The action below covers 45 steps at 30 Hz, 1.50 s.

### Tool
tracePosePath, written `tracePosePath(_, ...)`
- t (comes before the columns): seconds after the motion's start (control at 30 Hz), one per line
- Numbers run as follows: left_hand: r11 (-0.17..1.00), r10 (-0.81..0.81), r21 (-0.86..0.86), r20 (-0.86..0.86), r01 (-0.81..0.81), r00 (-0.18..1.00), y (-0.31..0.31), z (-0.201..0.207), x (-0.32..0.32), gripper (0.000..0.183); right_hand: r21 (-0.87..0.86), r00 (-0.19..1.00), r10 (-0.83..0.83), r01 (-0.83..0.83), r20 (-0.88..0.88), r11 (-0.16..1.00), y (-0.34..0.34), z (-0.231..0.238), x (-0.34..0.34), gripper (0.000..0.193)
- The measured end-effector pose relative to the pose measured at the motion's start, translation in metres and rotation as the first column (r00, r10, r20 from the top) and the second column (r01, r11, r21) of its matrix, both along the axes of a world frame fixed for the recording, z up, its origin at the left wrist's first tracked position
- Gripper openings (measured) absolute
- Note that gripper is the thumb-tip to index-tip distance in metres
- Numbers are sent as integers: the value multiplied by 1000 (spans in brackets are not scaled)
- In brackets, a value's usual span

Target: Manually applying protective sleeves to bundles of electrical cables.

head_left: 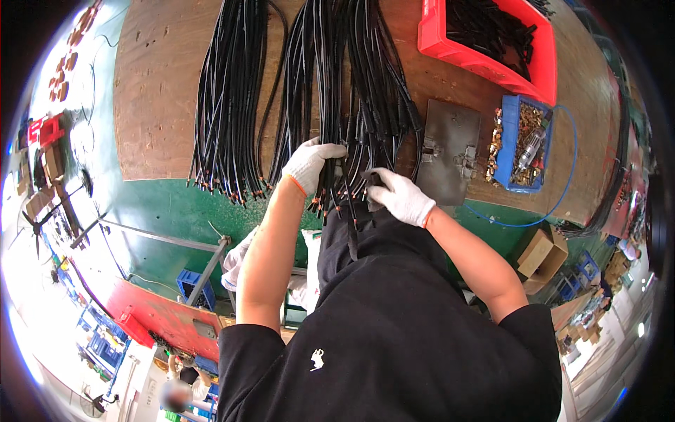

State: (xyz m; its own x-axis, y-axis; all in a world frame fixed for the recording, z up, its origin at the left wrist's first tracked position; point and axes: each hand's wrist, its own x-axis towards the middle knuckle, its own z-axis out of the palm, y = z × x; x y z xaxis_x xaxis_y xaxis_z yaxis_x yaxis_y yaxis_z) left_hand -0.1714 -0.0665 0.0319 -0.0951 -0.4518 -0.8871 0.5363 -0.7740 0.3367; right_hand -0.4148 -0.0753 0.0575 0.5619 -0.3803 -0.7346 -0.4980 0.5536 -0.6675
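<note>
Gripping black cables (pixel 327 84) at the near edge of the wooden surface (pixel 158 91), the gloved left hand (pixel 309 166) curls its fingers around them. The gloved right hand (pixel 406 199) pinches a dark piece (pixel 373 180), its kind unclear.

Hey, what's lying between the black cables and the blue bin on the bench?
In the head view, a dark flat plate lies between the black cables and blue bin, plus small brass-coloured parts along the bin's left side.

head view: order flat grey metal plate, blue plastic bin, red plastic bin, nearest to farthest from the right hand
1. Flat grey metal plate, just beyond the right hand
2. Blue plastic bin, farther right
3. Red plastic bin, far upper right
</note>
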Motion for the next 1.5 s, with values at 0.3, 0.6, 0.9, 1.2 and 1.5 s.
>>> tracePosePath(0.3,997,64,-53,32,-62,997,5,-8,-21,18,-277,882,429,-470,-197,838,14,12,-44,51)
tracePosePath(0.6,987,127,-106,95,-116,987,6,-9,-41,15,-304,825,536,-564,-177,768,20,20,-72,53)
tracePosePath(0.9,987,121,-120,137,-105,983,2,1,-49,14,-264,782,576,-623,-240,736,17,19,-74,56)
tracePosePath(1.2,987,123,-121,115,-109,986,1,-5,-52,12,-217,824,541,-566,-167,795,23,13,-76,58)
tracePosePath(1.5,985,136,-118,93,-125,986,5,-13,-53,12,94,976,213,-216,47,972,35,10,-78,47)
